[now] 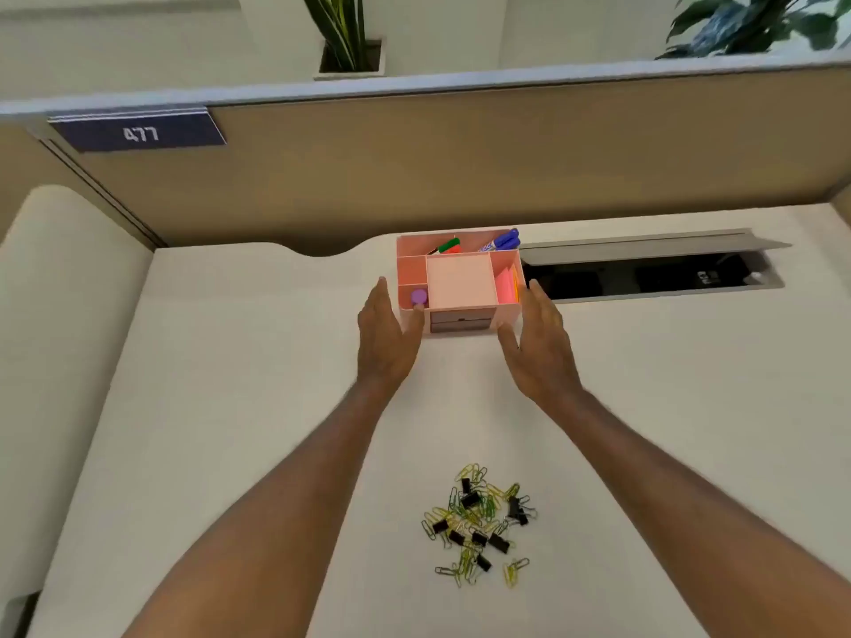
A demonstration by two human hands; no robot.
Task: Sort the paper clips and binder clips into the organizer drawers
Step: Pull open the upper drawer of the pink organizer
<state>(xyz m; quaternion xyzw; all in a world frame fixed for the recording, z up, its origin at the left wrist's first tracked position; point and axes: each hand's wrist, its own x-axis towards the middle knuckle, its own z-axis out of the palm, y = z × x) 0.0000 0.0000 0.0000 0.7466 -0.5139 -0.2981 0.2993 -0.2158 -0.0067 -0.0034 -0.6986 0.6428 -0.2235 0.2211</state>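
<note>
White worktop [230,407] carries, near its front edge, a mixed heap of green paper clips [479,508] and black binder clips [498,541]. Farther back, left hand [384,343] and right hand [539,347], fingers straight, flank the pink organizer [506,315] by the rear edge; its drawers [460,320] sit closed.
</note>
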